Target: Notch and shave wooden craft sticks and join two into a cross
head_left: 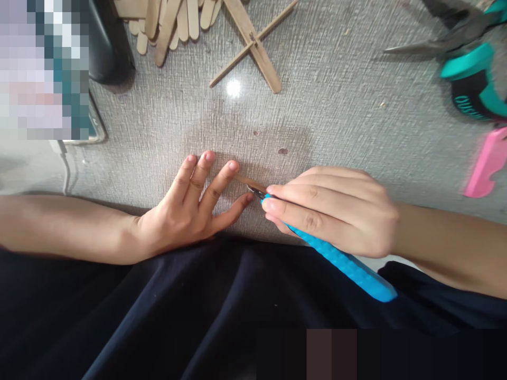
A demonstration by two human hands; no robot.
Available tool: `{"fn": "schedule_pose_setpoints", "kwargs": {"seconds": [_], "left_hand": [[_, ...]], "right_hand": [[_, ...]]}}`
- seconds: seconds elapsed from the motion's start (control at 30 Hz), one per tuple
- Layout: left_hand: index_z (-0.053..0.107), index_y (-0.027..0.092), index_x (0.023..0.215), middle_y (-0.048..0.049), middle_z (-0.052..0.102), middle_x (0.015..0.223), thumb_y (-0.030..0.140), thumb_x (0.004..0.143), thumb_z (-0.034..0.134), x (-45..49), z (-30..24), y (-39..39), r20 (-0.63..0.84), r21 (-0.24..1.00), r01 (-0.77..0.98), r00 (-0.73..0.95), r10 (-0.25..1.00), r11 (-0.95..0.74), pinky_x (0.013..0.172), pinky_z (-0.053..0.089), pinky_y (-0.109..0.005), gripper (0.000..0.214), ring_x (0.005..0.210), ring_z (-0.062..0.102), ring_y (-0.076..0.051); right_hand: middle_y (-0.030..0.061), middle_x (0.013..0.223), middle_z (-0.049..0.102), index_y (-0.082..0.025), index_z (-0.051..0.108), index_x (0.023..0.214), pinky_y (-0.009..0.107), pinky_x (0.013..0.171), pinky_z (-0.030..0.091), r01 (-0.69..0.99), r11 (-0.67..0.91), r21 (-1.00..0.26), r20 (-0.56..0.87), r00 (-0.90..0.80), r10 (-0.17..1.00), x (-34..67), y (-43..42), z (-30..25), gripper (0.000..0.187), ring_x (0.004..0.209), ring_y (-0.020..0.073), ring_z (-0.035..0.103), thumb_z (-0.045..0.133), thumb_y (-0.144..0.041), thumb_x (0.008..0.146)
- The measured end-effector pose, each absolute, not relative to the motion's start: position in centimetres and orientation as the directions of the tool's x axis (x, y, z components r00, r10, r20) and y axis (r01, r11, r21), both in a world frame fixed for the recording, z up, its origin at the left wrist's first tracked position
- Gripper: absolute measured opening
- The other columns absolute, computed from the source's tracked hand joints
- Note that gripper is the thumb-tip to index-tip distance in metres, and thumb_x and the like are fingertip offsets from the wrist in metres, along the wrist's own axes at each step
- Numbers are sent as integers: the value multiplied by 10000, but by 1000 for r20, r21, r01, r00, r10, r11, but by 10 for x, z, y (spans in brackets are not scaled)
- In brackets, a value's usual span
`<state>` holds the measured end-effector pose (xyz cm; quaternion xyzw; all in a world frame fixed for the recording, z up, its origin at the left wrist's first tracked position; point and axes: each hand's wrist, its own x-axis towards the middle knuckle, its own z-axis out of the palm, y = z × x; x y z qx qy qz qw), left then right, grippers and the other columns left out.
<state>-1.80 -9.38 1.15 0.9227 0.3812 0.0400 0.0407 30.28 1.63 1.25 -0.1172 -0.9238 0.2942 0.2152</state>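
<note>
My right hand [336,211] grips a blue craft knife [348,264], its long handle slanting down to the right past my palm. The knife's dark metal tip meets or lies just over a thin wooden stick [255,182] near the table's front edge. Spread over the tabletop, my left hand [186,211] has its index fingertip at the left end of that stick. The left thumb lies close to the knife tip. My right fingers cover the stick's right end.
Crossed wooden sticks [265,58] lie beyond my hands. Several loose craft sticks [182,21] are heaped at the back, by a black object [109,47]. Teal-handled pliers [467,63] and a pink object [485,163] are at the right. A white cable [66,169] runs at the left.
</note>
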Motion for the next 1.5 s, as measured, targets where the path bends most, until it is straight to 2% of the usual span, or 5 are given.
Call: {"fn": "schedule_pose_setpoints", "kwargs": {"seconds": [0.3,0.6,0.73,1.07,1.5], "left_hand": [[353,238,1880,-303,305,1895,342,1104,819,-17,13,-91,72,-10,672,739,669,-741,1322,604,-692,911,1671,408,-554],[298,298,1902,-254,305,1918,302,1109,789,-19,9,-95,40,69,702,708,705,-709,1370,550,-725,933,1707,388,-535],[232,341,1921,-228,291,1931,269,1113,771,-19,9,-95,16,146,713,691,723,-685,1390,511,-751,975,1720,385,-523],[215,345,1925,-220,298,1926,268,1109,785,-19,12,-93,-9,119,711,698,716,-693,1386,519,-731,998,1717,370,-513],[109,365,1936,-232,293,1930,310,1135,756,-24,17,-89,-77,151,692,720,690,-706,1386,508,-735,1031,1714,392,-501]], "right_hand": [[141,1235,892,-132,711,1456,422,888,744,87,801,-592,327,-883,338,305,16,12,437,1094,254,874,849,-106,1043],[166,1235,890,-116,755,1433,445,854,750,68,794,-604,334,-883,330,306,17,13,466,1065,297,886,888,-87,988],[116,1254,892,-197,808,1382,427,889,762,92,781,-618,302,-889,343,308,18,14,382,1102,284,885,874,-120,1013],[136,1288,893,-188,742,1454,436,919,760,83,784,-615,295,-898,327,310,19,13,427,1134,276,879,846,-124,1045],[118,1278,889,-225,836,1248,402,932,768,48,762,-646,313,-894,322,307,23,22,198,1143,257,872,796,-137,1075]]}}
